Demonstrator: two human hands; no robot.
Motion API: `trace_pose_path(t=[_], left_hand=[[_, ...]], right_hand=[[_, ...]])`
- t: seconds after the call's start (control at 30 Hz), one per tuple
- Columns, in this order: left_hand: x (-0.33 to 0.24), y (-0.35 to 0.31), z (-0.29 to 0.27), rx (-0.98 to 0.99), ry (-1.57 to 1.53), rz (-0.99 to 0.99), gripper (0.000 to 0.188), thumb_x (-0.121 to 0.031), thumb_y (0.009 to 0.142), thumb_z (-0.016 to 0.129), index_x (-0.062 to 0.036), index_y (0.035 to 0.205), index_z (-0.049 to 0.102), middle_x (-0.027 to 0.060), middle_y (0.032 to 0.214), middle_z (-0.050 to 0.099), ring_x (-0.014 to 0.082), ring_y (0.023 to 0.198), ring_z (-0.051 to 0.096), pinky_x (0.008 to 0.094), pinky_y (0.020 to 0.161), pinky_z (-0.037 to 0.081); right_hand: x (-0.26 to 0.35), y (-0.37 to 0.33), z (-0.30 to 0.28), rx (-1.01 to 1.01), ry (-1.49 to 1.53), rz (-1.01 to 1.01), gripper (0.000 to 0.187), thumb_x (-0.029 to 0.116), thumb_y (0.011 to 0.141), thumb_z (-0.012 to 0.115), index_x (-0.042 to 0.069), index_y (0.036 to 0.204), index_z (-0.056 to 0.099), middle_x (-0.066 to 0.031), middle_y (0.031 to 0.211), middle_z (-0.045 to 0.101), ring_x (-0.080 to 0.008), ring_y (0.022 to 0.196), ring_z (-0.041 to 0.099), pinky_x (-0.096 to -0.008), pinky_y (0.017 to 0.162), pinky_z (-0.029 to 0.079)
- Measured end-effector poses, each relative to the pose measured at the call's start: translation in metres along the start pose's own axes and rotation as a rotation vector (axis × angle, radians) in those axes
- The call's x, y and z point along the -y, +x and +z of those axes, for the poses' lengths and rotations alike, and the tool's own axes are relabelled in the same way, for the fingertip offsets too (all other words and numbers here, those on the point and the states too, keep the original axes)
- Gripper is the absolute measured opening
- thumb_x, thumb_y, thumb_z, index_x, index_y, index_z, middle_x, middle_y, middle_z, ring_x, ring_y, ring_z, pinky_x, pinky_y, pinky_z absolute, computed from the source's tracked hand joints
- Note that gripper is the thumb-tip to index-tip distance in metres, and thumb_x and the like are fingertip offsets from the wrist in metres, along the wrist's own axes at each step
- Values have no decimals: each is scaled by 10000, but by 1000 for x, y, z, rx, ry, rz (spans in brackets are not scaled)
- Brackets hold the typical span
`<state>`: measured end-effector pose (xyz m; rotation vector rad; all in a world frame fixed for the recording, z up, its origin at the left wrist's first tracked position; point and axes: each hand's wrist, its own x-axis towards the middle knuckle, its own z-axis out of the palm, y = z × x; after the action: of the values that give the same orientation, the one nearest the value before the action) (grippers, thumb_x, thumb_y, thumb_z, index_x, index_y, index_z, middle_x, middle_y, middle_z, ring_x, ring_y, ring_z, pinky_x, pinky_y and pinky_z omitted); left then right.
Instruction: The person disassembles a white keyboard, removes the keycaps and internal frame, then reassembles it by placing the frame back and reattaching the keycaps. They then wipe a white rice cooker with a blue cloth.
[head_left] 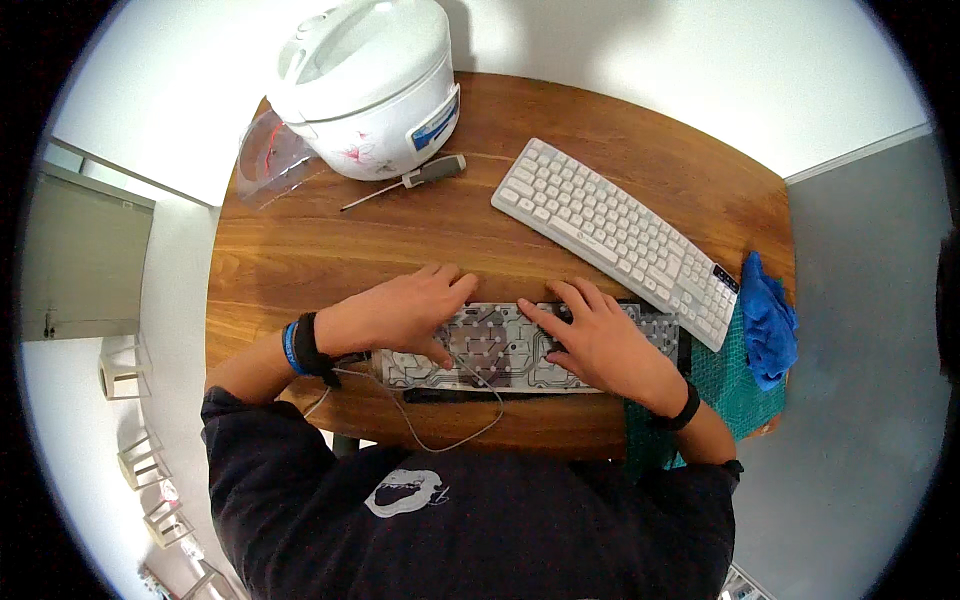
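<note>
A clear keyboard membrane sheet with printed dark traces lies in front of me on a black keyboard base. My left hand rests over the left part of the sheet, thumb on it and fingers reaching to its far edge. Thumb and fingers are apart. Toward the right end, my right hand lies with spread fingers on the sheet and its far edge. A thin pale cable loops across the membrane and over the near side of the table.
A white keyboard sits slanted at the far right. Beyond my left hand are a screwdriver, a white rice cooker and a clear plastic bag. A blue cloth and a green mat lie along the right edge.
</note>
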<state>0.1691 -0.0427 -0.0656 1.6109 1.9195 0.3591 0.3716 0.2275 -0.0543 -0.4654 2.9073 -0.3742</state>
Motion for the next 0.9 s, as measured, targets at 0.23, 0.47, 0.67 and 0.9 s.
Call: trace_pose_path(t=[0.23,0.47,0.67,0.9], left_hand=[[2,-4,0,5,2,48,840,-416,743,1038,7,1274,542,243,1265,586,475,1230,601,528,1044,524],[1,-5,-9,100,-23,23,805,-417,756,1029,2,1227,529,256,1229,621,493,1197,639,548,970,547],[-3,-3,-25,181,-104,-161,765,-362,823,995,-10,1315,528,273,1219,679,506,1186,664,563,942,556],[6,-18,-24,-123,50,26,795,-204,822,978,-36,1481,565,220,1327,624,466,1230,639,530,1020,551]], right_hand=[[0,0,-5,34,46,-8,909,283,954,882,230,1750,446,-256,1621,486,-466,1500,484,-545,1229,472],[2,-1,-16,51,95,-10,903,271,952,884,222,1746,457,-252,1653,480,-465,1522,485,-558,1233,475],[-31,-4,-37,-65,190,38,838,236,954,890,178,1702,518,-252,1703,446,-487,1585,433,-552,1316,409],[-99,-21,-35,-76,10,362,988,309,918,930,244,1756,410,-310,1785,332,-579,1627,343,-611,1344,356]])
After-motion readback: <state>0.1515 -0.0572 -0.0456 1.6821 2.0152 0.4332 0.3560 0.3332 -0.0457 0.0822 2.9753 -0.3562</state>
